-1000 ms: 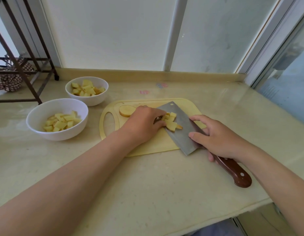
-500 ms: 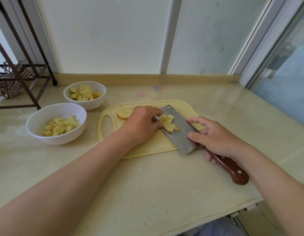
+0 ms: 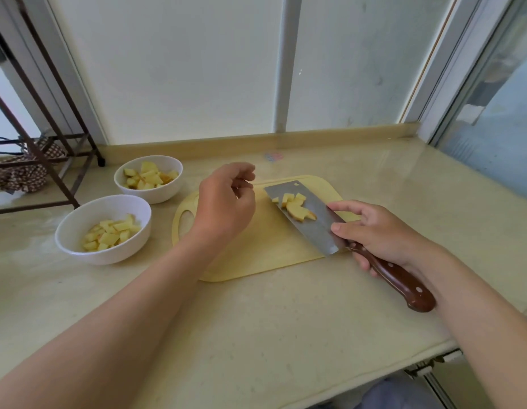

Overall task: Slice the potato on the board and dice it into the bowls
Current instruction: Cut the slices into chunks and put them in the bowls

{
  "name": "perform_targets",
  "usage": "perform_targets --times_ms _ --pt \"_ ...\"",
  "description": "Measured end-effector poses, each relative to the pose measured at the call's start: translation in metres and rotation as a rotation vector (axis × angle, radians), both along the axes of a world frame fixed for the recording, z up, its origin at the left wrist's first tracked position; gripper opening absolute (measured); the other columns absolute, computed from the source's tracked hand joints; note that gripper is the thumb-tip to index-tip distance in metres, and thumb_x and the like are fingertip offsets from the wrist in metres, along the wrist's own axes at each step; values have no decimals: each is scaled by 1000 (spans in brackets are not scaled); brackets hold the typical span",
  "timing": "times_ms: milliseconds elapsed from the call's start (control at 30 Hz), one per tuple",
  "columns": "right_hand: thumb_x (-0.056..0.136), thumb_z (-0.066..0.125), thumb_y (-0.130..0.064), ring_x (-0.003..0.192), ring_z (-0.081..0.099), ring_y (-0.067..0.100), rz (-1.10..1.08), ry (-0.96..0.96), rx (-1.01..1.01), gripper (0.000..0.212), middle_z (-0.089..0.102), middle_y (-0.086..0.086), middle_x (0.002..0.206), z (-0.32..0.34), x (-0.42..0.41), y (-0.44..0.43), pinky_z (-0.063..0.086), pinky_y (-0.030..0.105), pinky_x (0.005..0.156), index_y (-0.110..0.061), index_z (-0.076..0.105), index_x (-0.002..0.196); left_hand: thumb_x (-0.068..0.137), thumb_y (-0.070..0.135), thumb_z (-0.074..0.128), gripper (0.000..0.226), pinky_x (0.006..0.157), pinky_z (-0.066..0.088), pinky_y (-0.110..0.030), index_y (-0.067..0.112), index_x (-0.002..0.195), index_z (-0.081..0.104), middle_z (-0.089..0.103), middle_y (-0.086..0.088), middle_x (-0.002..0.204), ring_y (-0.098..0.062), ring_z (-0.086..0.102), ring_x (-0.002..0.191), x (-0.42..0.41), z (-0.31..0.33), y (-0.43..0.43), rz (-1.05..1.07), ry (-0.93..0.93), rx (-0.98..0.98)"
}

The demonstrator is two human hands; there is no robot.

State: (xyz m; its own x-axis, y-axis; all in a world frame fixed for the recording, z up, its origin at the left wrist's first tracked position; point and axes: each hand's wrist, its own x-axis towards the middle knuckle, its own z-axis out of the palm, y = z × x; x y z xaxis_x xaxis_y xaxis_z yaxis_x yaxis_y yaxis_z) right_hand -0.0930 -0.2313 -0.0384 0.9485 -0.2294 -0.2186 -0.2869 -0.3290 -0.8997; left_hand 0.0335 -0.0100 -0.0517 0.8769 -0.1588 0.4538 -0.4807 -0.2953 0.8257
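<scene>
We are working at the bench (image 3: pixel 285 335), where the cutting board (image 3: pixel 256 255) is lying under both grips. To the left of the left grip the near bowl (image 3: pixel 79 231) and the far bowl (image 3: pixel 167 191) are each already holding potato dice, so we are judging most of the task done. Our right hand (image 3: pixel 383 231) is keeping its grip clamped on the cleaver (image 3: pixel 312 222), carrying a small heap of potato pieces (image 3: pixel 294 206) on the flat blade just ahead of that grip. Our left hand (image 3: pixel 226 205) is hovering loosely curled, grip empty, above the board. We are expecting this load to go into a bowl next; any uncut potato under the left hand is hidden.
</scene>
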Motion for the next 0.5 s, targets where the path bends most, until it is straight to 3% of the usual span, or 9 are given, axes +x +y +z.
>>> perform_targets --times_ms 133,267,400,500 --pt "102 63 -12 35 48 17 0 -22 37 44 64 0 59 0 0 -2 42 26 35 -23 53 143 82 -6 49 39 74 48 -13 15 110 67 68 6 96 -8 63 84 2 9 2 14 -52 22" --pt "101 61 -6 35 49 19 2 -25 72 46 65 7 65 6 2 1 42 26 34 -22 53 143 84 -1 49 39 78 50 -19 20 113 64 65 10 104 -5 60 93 3 39 10 15 -27 21" --pt "100 55 0 36 49 19 83 -44 129 45 61 10 61 20 11 24 40 25 34 -22 56 139 75 20 45 54 90 45 -17 19 128 57 59 8 123 -4 53 112 -3 65 41 -207 -58 344" --pt "99 52 1 37 49 19 159 -56 171 45 60 7 61 30 20 52 39 24 35 -25 59 135 71 24 43 55 93 43 -21 22 124 58 61 9 121 -5 54 113 -4 81 79 -202 -3 425"
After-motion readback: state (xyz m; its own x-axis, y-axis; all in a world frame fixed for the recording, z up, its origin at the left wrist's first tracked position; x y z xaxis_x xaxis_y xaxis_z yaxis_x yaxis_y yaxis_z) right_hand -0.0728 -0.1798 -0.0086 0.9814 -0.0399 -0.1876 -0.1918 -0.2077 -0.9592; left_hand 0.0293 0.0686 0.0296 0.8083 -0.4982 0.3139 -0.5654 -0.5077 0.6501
